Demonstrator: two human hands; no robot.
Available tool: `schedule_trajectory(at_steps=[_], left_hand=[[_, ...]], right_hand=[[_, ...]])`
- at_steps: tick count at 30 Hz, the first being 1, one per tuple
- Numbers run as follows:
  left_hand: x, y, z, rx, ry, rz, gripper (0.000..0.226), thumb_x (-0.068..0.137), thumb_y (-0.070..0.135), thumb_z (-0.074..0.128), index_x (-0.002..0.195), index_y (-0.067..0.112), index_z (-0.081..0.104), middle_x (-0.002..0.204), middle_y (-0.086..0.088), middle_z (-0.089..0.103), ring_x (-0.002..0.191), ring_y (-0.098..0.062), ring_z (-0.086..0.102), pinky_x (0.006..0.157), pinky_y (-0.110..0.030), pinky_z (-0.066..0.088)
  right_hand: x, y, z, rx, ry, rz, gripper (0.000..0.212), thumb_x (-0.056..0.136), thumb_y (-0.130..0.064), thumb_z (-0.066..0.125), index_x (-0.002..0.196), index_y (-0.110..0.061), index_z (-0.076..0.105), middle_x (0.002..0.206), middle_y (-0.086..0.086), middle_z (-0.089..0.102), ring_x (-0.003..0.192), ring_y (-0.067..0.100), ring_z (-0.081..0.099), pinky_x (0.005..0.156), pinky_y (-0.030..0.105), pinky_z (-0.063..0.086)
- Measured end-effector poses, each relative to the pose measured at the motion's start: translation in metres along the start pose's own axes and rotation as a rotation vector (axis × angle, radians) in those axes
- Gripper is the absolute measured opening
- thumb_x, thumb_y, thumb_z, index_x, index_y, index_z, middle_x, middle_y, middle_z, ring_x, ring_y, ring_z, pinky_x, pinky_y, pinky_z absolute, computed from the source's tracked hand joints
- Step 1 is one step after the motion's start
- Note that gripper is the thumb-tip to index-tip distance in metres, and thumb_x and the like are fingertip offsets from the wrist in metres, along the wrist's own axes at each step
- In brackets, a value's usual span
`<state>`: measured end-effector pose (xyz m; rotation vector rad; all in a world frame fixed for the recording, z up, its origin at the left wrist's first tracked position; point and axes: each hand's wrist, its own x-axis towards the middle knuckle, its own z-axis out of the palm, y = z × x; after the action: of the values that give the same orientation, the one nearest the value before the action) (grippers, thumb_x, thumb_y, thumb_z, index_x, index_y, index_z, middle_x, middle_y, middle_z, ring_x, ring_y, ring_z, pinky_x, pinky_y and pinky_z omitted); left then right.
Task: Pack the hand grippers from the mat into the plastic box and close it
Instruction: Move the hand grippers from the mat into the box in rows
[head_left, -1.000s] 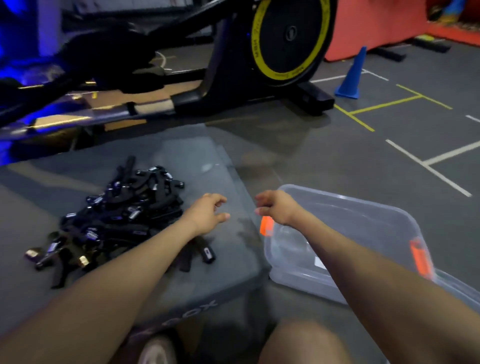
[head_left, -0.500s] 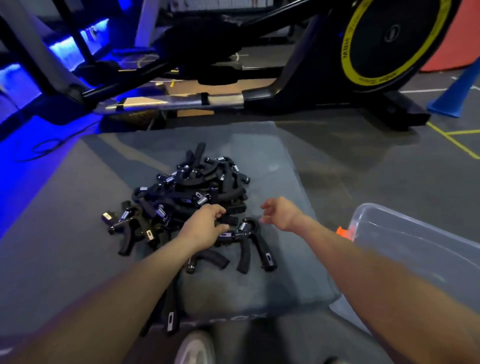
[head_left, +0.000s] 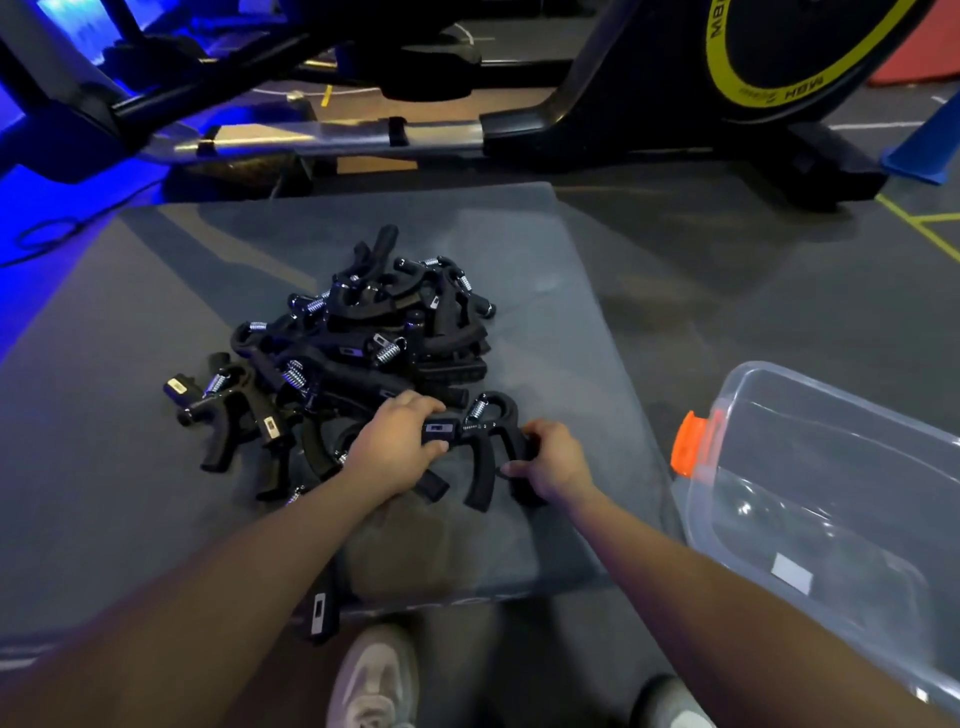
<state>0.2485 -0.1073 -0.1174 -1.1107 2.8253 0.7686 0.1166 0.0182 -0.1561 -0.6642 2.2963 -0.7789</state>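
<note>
The yellow ring on the exercise machine's flywheel (head_left: 810, 47) carries upside-down lettering, seemingly "MBH"; nothing else is legible

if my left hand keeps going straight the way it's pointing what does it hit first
Most likely the pile of hand grippers just beyond the left hand, which already grips one at the pile's near edge; depth is hard to judge.

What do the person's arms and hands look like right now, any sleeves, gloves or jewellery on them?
Both forearms are bare up to the frame's edge, with no sleeves in view. The left hand and right hand wear no gloves, and no watch, band or ring shows on either wrist or the visible fingers. Lower down, light grey shoes are worn.
</note>
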Motion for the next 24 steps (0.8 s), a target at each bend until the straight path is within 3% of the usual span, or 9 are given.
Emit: schedule_trajectory(at_steps=[8, 14, 19, 21, 24], left_hand=[[0.002, 0.014, -0.007, -0.035, 0.042, 0.011, 0.044, 0.087, 0.024, 0.062, 0.129, 0.018, 0.051, 0.131, 0.0, 0.048, 0.127, -0.019, 0.039, 0.103, -0.032, 0.037], [0.015, 0.074, -0.004, -0.093, 0.102, 0.096, 0.042, 0.085, 0.02, 0.064, 0.126, 0.014, 0.054, 0.129, -0.005, 0.05, 0.124, -0.023, 0.043, 0.106, -0.033, 0.036], [0.025, 0.148, 0.02, -0.091, 0.056, 0.212, 0.042, 0.086, 0.02, 0.063, 0.126, 0.013, 0.055, 0.13, -0.009, 0.051, 0.126, -0.027, 0.043, 0.105, -0.027, 0.031], [0.028, 0.176, 0.037, -0.099, 0.014, 0.266, 0.042, 0.085, 0.019, 0.063, 0.126, 0.013, 0.055, 0.129, -0.008, 0.052, 0.125, -0.027, 0.043, 0.104, -0.027, 0.03], [0.035, 0.217, 0.064, -0.119, -0.037, 0.329, 0.041, 0.084, 0.018, 0.064, 0.125, 0.015, 0.055, 0.127, -0.007, 0.053, 0.124, -0.025, 0.044, 0.104, -0.029, 0.032]], right_hand=[[-0.006, 0.001, -0.017, -0.112, 0.178, 0.07, 0.024, 0.076, -0.009, 0.062, 0.098, -0.017, 0.068, 0.107, 0.013, 0.068, 0.105, 0.034, 0.062, 0.082, 0.034, 0.05], [-0.018, 0.014, -0.08, -0.039, 0.266, 0.052, 0.016, 0.072, -0.015, 0.069, 0.088, -0.018, 0.068, 0.092, 0.008, 0.072, 0.095, 0.029, 0.067, 0.071, 0.028, 0.047], [-0.032, 0.047, -0.154, 0.095, 0.378, 0.135, 0.026, 0.07, -0.013, 0.069, 0.094, -0.023, 0.069, 0.09, 0.005, 0.072, 0.085, 0.031, 0.068, 0.077, 0.035, 0.056], [-0.036, 0.067, -0.18, 0.141, 0.429, 0.171, 0.02, 0.067, -0.012, 0.069, 0.085, -0.02, 0.068, 0.081, 0.006, 0.071, 0.078, 0.035, 0.068, 0.073, 0.046, 0.059], [-0.041, 0.101, -0.209, 0.18, 0.503, 0.269, 0.012, 0.07, -0.012, 0.071, 0.081, -0.015, 0.067, 0.074, 0.008, 0.069, 0.076, 0.036, 0.068, 0.07, 0.049, 0.059]])
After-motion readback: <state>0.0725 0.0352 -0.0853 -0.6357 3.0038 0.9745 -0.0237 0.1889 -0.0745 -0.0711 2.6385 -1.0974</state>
